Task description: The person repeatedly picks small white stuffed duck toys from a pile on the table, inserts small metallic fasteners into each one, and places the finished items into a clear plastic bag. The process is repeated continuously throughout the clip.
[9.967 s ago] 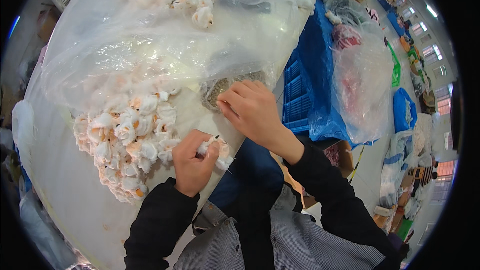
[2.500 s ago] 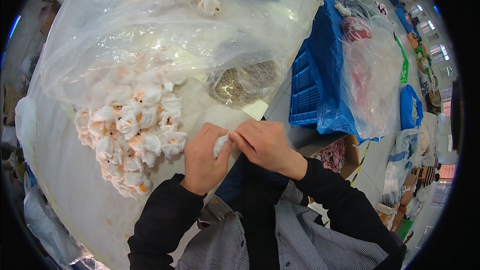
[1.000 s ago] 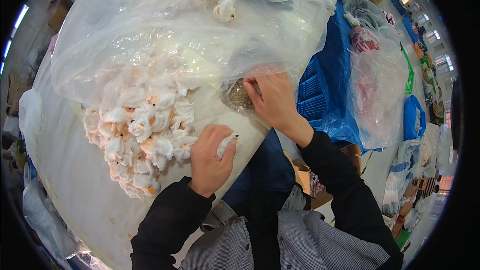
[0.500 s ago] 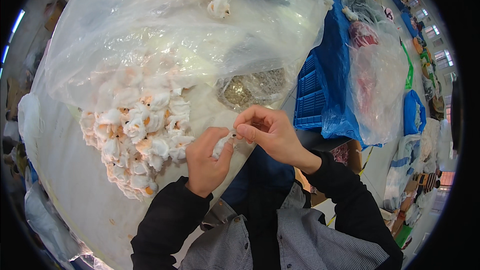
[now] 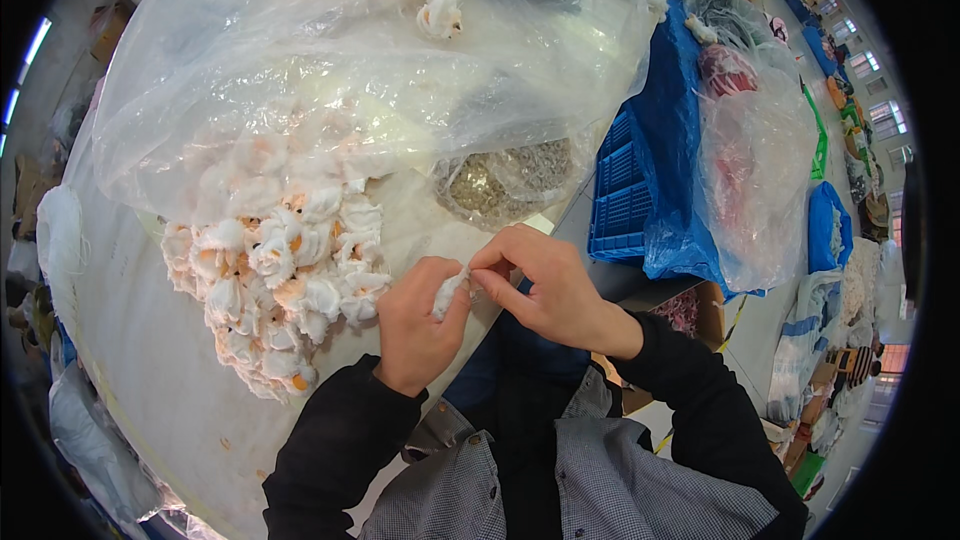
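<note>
My left hand [image 5: 418,328] is closed round a small white plush piece [image 5: 449,294], its fluffy fabric showing between thumb and forefinger. Against the end of that piece, the thumb and forefinger of my right hand [image 5: 552,288] are pinched together. Whatever lies between those right fingertips is too small or hidden to make out. Both hands meet over the table's near edge. To their left lies a pile of similar white plush pieces [image 5: 275,275] with orange and dark spots. A clear bag of small glittering parts [image 5: 505,178] rests just beyond my right hand.
A large clear plastic sheet [image 5: 350,80] covers the far part of the pale table [image 5: 150,340] and some of the plush pieces. Right of the table stand a blue crate [image 5: 618,195] and a clear bag with pink contents [image 5: 750,140]. A cardboard box [image 5: 711,320] sits below.
My right hand has lowered slightly, its fingertips closing in against the plush piece. A dark dot that showed on the piece is now covered. My left hand has barely moved.
</note>
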{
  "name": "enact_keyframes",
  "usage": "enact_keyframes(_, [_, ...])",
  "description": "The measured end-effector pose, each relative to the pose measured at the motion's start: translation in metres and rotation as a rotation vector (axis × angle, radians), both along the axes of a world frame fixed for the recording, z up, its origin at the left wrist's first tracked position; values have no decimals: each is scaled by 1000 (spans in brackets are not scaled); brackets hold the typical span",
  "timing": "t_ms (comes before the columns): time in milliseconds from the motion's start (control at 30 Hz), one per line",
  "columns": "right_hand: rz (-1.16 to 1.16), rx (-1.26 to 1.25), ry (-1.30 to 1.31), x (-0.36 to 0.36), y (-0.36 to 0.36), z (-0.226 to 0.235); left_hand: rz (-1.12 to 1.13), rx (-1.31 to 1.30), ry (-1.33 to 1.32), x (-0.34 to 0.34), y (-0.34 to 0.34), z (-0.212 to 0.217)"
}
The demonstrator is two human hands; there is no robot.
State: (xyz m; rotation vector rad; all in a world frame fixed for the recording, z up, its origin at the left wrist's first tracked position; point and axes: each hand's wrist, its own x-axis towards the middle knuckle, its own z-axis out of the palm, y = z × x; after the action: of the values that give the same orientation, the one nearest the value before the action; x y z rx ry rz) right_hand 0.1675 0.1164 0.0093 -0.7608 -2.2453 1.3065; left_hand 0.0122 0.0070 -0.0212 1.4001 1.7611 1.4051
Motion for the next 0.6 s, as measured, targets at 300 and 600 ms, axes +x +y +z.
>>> enact_keyframes(300, [45,-142,-28,2,5,5,-35,-16,36,0,0,2])
enact_keyframes(600, [132,104,-60,-2,9,5,-42,0,49,0,0,0])
